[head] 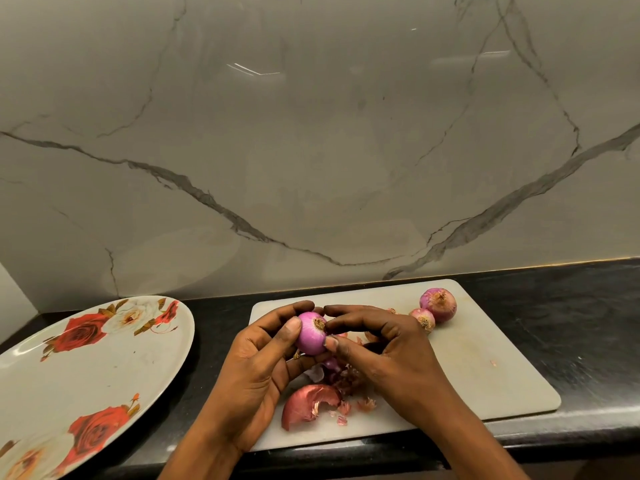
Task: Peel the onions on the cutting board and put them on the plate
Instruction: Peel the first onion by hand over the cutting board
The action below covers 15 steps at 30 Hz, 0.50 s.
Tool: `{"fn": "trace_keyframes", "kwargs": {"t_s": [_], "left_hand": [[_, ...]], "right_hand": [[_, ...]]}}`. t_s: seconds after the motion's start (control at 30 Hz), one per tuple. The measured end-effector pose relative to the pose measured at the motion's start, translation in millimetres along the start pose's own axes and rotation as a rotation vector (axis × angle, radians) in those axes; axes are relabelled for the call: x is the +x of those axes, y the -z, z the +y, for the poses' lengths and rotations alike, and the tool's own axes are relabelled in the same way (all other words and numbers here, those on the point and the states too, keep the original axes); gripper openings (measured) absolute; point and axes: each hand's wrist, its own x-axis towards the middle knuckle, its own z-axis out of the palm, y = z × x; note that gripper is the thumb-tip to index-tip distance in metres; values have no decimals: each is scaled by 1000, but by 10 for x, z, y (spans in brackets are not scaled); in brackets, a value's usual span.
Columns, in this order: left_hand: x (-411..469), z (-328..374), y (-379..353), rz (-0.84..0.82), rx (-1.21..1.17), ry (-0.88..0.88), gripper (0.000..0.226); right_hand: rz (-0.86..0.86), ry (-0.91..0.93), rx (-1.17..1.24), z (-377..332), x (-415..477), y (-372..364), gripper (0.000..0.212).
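Running across the lower part of the view, the dark bench (554, 306) carries a flowered plate (52, 375) on the left, cut off by the frame edges and with no onion on the part that shows, and a pale cutting board (485, 368) just beside it on the right. Above the board's near-left part, the left hand (256, 368) curls its thumb and fingers round the held onion (310, 332), while the right hand (388, 348) pinches at it with thumb and fingertips close to the root end. That bulb shows smooth, glossy pink flesh, so it will likely be light, firm and somewhat slippery; a hold round its widest part, as the left hand has now, seems safer than one on the tapering ends. A larger unpeeled onion (438, 304) and a small onion (423, 318) lie touching at the board's far side, well apart from the plate; their dry skins look papery and brittle, best started at the root tuft. A big curled peel (308, 403) and smaller scraps (365, 405) lie on the board below the hands. The held onion's far side is hidden by fingers, so leftover skin there cannot be ruled out, and a purple piece under the hands may be peel or another bulb.
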Motion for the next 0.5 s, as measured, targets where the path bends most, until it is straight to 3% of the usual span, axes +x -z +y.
{"fn": "trace_keyframes", "kwargs": {"t_s": [0.33, 0.5], "left_hand": [[-7, 13, -16, -8, -3, -7, 33], [-15, 16, -28, 1, 50, -22, 32]], "right_hand": [[28, -15, 17, -20, -19, 12, 20], [40, 90, -97, -9, -31, -8, 21]]}}
